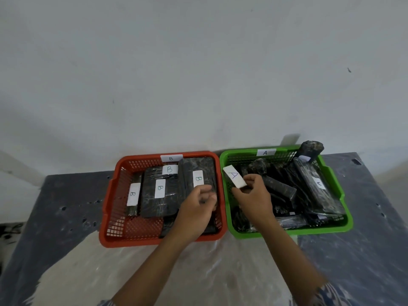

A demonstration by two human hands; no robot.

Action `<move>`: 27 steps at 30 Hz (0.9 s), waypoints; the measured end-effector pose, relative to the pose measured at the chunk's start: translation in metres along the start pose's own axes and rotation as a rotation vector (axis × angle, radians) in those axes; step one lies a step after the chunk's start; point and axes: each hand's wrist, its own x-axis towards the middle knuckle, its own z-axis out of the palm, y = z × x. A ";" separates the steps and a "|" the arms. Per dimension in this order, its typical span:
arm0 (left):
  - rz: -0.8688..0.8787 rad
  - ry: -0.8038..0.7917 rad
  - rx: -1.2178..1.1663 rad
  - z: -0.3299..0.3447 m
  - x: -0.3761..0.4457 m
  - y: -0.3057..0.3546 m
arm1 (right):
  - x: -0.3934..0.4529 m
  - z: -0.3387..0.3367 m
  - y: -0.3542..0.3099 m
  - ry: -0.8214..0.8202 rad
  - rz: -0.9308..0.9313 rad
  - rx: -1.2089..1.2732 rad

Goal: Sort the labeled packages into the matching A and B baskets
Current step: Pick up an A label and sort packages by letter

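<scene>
Baskets: two, red basket point(111, 208) left, green basket point(335, 191) right
B-labelled packages visible: four
A-labelled packages visible: two
Hands: two

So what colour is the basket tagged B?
Red-orange; the B basket shows plainly in the head view, beside the green A basket.

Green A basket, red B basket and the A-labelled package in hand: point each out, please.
green A basket point(293, 232): head view, on its near rim.
red B basket point(132, 239): head view, on its near rim.
A-labelled package point(234, 176): head view, on its white label.
</scene>
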 end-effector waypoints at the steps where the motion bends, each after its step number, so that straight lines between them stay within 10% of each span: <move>1: 0.003 -0.002 -0.012 0.002 -0.002 0.002 | -0.009 -0.007 0.000 0.003 -0.032 -0.006; 14: 0.240 -0.220 -0.111 0.033 -0.035 0.018 | -0.082 -0.078 0.013 -0.238 -0.193 0.184; 27: 0.303 0.267 0.406 0.063 0.024 0.011 | -0.083 -0.142 0.062 -0.231 -0.080 0.022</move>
